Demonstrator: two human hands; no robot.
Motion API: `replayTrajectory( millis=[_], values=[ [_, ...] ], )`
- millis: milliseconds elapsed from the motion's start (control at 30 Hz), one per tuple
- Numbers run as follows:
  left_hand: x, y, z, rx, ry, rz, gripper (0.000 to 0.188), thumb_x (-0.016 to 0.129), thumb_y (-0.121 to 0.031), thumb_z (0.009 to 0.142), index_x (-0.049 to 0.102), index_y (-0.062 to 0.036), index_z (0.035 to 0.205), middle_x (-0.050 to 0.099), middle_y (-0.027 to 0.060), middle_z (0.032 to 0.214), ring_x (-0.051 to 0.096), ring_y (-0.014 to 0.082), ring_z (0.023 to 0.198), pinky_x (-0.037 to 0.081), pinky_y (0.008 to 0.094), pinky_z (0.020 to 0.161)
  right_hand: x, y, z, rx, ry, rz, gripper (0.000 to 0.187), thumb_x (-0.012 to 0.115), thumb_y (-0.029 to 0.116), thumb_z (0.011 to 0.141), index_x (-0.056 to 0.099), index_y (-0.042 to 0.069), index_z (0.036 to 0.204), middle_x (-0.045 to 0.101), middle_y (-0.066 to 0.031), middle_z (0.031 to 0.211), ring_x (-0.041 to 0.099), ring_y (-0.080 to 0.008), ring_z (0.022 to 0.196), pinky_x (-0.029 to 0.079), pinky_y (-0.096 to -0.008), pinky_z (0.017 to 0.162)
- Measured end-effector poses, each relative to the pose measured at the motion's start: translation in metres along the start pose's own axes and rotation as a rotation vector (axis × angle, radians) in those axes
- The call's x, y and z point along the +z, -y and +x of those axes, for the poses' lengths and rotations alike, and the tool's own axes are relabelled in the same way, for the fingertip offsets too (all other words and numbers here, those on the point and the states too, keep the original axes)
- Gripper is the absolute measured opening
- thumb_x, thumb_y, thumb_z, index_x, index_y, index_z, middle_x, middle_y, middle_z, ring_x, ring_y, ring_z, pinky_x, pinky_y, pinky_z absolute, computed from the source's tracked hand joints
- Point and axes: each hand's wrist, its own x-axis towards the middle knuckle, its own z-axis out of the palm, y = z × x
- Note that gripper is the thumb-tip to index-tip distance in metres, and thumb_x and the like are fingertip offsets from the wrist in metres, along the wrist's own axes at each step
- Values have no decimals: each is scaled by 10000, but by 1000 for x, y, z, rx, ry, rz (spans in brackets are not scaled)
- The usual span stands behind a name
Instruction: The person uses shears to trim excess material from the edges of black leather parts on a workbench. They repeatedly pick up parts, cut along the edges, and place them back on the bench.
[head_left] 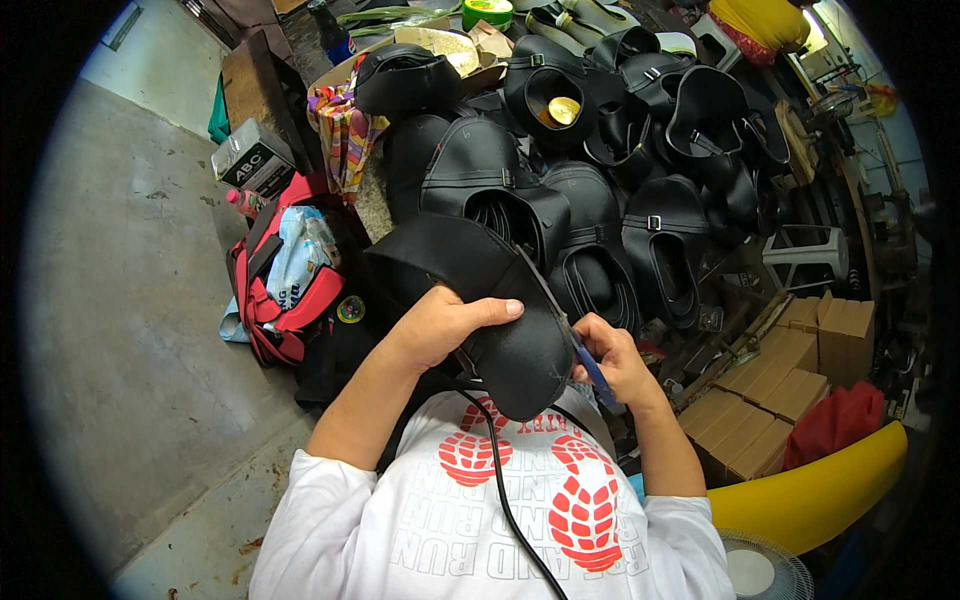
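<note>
My left hand (pixel 452 322) grips a black leather shoe upper (pixel 520 360), thumb laid across its face and fingers tucked beneath. The piece is held in front of my chest, its rounded end toward me. At its right edge, my right hand (pixel 617 362) is closed around what look like blue-handled scissors (pixel 596 378). Their blades lie along or behind the edge, so I cannot tell how far they are opened. Just beyond my hands is a heap of similar black uppers (pixel 480 160), several with straps and small buckles.
Left of the heap are a colourful cloth (pixel 345 135), a box (pixel 252 158) and a red-and-black bag (pixel 268 290). Cardboard boxes (pixel 765 390), a grey stool (pixel 808 255) and a yellow curved seat (pixel 815 490) stand to the right. A black cord (pixel 500 480) hangs over my shirt.
</note>
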Motion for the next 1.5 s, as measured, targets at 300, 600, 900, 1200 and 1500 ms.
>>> replayTrajectory(
  millis=[300,600,900,1200,1500],
  values=[
    [3,-11,-1,-59,176,471,424,714,-244,829,632,15,1154,687,104,1043,641,192,937,499,300,852,2,2,1,35,-39,443,291,708,225,863,526,29,977,604,-72,703,576,-104,584,463,-237,537],
    [48,-43,18,107,675,1572,415,751,-351,717,687,44,825,647,249,771,643,399,750,516,434,709,2,51,37,-108,-361,752,485,719,62,734,506,26,1168,601,-73,1026,612,-174,946,499,-319,874],
    [74,-59,11,423,156,261,335,601,-69,926,506,35,1230,622,81,1113,591,119,1005,482,279,888,27,44,18,-222,-258,781,717,757,98,762,398,32,1380,540,-95,1312,526,-181,1197,395,-328,1035],
    [78,-35,23,857,860,1408,230,673,-105,689,661,-49,912,626,55,774,577,241,746,499,336,668,-35,2,0,-257,-598,668,522,611,473,893,498,31,1146,677,-180,1011,640,-174,822,502,-297,769],
    [67,21,54,785,768,1368,285,682,-114,710,706,-64,989,635,54,794,561,239,814,484,356,763,-45,-18,-11,113,-759,10,486,822,175,737,466,28,1033,684,-100,881,616,-122,745,490,-270,681]
  ],
)
